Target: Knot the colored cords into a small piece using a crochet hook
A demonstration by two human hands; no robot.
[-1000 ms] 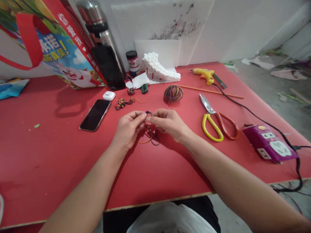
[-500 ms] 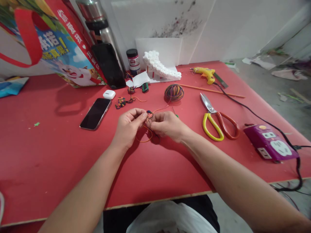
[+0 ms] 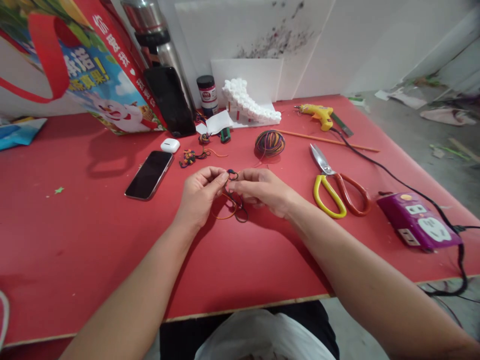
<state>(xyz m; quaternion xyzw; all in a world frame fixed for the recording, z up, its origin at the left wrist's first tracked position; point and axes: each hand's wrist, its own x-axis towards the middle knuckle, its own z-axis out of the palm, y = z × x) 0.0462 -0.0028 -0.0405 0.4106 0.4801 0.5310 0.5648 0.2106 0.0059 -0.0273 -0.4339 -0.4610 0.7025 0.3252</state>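
Observation:
My left hand (image 3: 202, 194) pinches a small knotted piece of dark and orange cord (image 3: 232, 173) between thumb and forefinger. Close against it on the right, my right hand (image 3: 264, 189) has its thumb and fingers together on the same cord; its exact grip is partly hidden. Below the fingertips hang an orange loop (image 3: 225, 217) and a dark loop of cord (image 3: 243, 218). Just behind the hands sits a multicoloured ball of cord (image 3: 270, 143). A knotted cord piece (image 3: 189, 157) lies to the left of that ball.
Scissors (image 3: 330, 182) lie to the right, with a purple power socket (image 3: 418, 220) beyond. A yellow glue gun (image 3: 317, 115) and an orange stick (image 3: 330, 141) are behind. Left are a phone (image 3: 149, 175) and white earphone case (image 3: 170, 145). A white model (image 3: 249, 104) stands against the wall.
My right hand has opened out slightly and shifted a little right. A dark cord loop now shows below the fingers. My left hand keeps its pinch.

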